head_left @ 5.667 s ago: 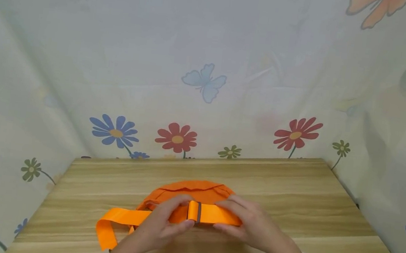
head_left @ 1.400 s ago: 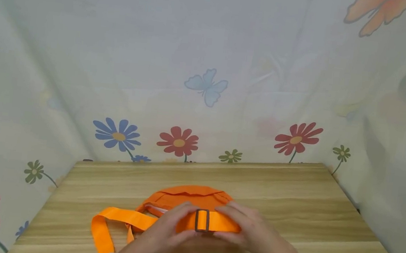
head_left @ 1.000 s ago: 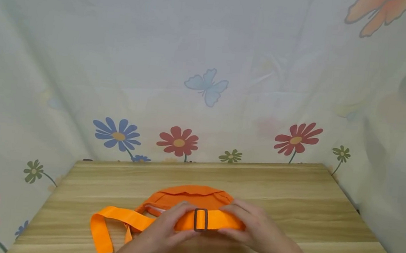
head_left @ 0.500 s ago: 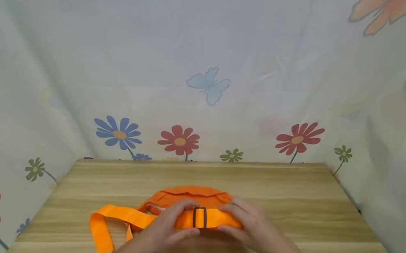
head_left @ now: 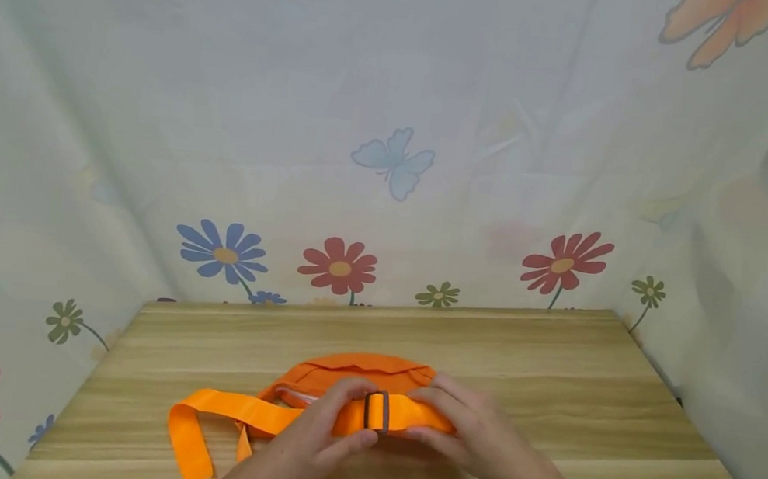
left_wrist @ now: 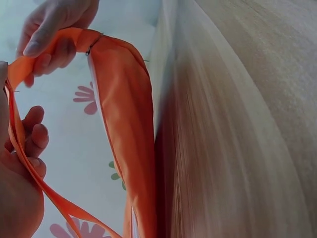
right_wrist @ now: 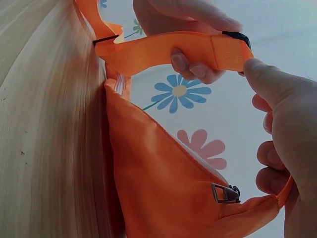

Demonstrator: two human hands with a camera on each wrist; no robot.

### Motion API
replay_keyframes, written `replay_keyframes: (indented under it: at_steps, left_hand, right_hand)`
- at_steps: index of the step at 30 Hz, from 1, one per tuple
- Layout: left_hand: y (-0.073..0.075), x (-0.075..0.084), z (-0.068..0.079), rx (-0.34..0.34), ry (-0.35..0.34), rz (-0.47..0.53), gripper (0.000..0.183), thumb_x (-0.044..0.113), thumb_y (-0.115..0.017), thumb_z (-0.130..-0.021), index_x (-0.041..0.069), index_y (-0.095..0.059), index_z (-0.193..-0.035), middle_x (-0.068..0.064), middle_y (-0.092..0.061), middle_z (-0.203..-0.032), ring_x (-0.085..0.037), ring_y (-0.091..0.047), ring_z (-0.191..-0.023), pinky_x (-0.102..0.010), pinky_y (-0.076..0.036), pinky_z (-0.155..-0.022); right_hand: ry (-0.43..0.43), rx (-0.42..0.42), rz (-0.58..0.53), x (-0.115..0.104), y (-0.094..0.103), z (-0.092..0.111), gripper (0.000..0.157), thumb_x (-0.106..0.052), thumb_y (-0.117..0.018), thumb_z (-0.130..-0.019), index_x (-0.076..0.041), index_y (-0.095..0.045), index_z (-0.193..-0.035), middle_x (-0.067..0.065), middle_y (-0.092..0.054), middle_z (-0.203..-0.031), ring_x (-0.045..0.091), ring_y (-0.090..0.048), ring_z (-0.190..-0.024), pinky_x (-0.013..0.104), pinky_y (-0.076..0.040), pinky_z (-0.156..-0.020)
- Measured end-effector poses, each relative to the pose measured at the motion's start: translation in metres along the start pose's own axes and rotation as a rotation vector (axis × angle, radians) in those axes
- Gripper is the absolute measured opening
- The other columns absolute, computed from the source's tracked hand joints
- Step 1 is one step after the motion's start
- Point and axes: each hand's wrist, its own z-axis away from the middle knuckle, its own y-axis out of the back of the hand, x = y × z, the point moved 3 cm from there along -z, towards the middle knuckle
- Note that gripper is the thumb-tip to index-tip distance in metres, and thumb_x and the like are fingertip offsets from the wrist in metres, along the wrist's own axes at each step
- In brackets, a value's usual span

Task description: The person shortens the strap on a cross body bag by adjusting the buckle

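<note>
An orange waist bag (head_left: 364, 364) stands near the middle of the table, its white zip partly showing. In front of it both hands hold the bag's orange strap. A dark slide buckle (head_left: 377, 412) sits on the strap between them. My left hand (head_left: 316, 435) pinches the strap and the buckle's left side between thumb and fingers. My right hand (head_left: 479, 433) grips the strap to the right of the buckle. In the right wrist view, a metal zip pull (right_wrist: 226, 194) hangs at the bag's end, and the right thumb presses the strap beside the buckle.
A loose length of strap (head_left: 219, 403) loops out to the left and folds down to a free end. The wood-grain table (head_left: 540, 357) meets a pale floral curtain (head_left: 278, 181) at its back and sides.
Since the earliest frame, the buckle has turned so its whole frame shows, and sits slightly further right. Over the last second it has shifted slightly left; both hands keep holding the strap.
</note>
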Motion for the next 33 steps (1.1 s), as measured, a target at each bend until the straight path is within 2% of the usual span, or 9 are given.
replay_keyframes:
  at_steps: [11,15,20,23,28,31,33]
  left_hand:
    - [-0.001,0.002,0.000,0.024,-0.099,-0.046,0.048,0.032,-0.072,-0.105,0.024,-0.051,-0.148,0.004,-0.065,-0.139,-0.012,-0.064,-0.118,-0.035,-0.057,-0.106]
    - [-0.003,0.003,0.000,0.042,-0.126,-0.085,0.049,0.033,-0.074,-0.104,0.024,-0.052,-0.147,0.004,-0.066,-0.138,-0.013,-0.064,-0.118,-0.037,-0.057,-0.105]
    - [-0.005,0.004,0.001,0.042,-0.096,-0.103,0.047,0.038,-0.072,-0.105,0.030,-0.053,-0.147,0.007,-0.066,-0.139,-0.011,-0.063,-0.117,-0.038,-0.058,-0.104]
    - [-0.005,0.005,0.002,0.043,-0.067,-0.101,0.047,0.041,-0.072,-0.105,0.030,-0.054,-0.147,0.008,-0.066,-0.140,-0.011,-0.063,-0.117,-0.038,-0.058,-0.103]
    - [-0.004,0.005,0.000,0.027,-0.039,-0.087,0.051,0.039,-0.075,-0.102,0.019,-0.055,-0.144,0.002,-0.069,-0.138,-0.016,-0.066,-0.120,-0.040,-0.057,-0.107]
    - [-0.001,0.005,-0.003,0.019,-0.064,-0.100,0.059,0.036,-0.081,-0.096,0.012,-0.054,-0.143,-0.004,-0.071,-0.136,-0.022,-0.069,-0.122,-0.042,-0.057,-0.109]
    - [0.000,0.005,-0.003,0.011,-0.067,-0.124,0.062,0.037,-0.084,-0.093,0.012,-0.056,-0.143,-0.003,-0.070,-0.137,-0.021,-0.069,-0.122,-0.041,-0.058,-0.108]
  right_hand:
    - [0.037,0.000,-0.041,-0.004,-0.002,-0.006,0.040,-0.030,-0.084,-0.095,-0.016,-0.071,-0.131,-0.007,-0.069,-0.113,0.005,-0.063,-0.089,0.011,-0.055,-0.085]
    - [0.051,-0.001,-0.033,-0.007,-0.004,-0.008,0.042,-0.031,-0.085,-0.094,-0.015,-0.071,-0.131,-0.006,-0.069,-0.113,0.006,-0.064,-0.091,0.012,-0.056,-0.088]
    - [0.069,0.002,-0.029,-0.007,-0.007,-0.008,0.046,-0.039,-0.082,-0.095,-0.014,-0.071,-0.132,-0.004,-0.069,-0.114,0.007,-0.064,-0.090,0.012,-0.056,-0.086]
    - [0.076,0.011,-0.020,-0.007,-0.009,-0.007,0.051,-0.041,-0.084,-0.093,-0.012,-0.071,-0.133,-0.003,-0.070,-0.114,0.008,-0.065,-0.090,0.012,-0.056,-0.085]
    - [0.087,0.014,-0.021,-0.007,-0.011,-0.008,0.055,-0.037,-0.089,-0.089,-0.011,-0.070,-0.134,-0.001,-0.070,-0.114,0.009,-0.065,-0.087,0.012,-0.056,-0.083]
    - [0.088,0.010,-0.027,-0.007,-0.011,-0.009,0.051,-0.039,-0.086,-0.092,-0.011,-0.070,-0.132,-0.002,-0.070,-0.113,0.008,-0.064,-0.086,0.011,-0.055,-0.082]
    - [0.088,0.005,-0.028,-0.007,-0.011,-0.009,0.049,-0.040,-0.084,-0.094,-0.011,-0.070,-0.131,-0.002,-0.070,-0.113,0.007,-0.064,-0.086,0.011,-0.055,-0.082]
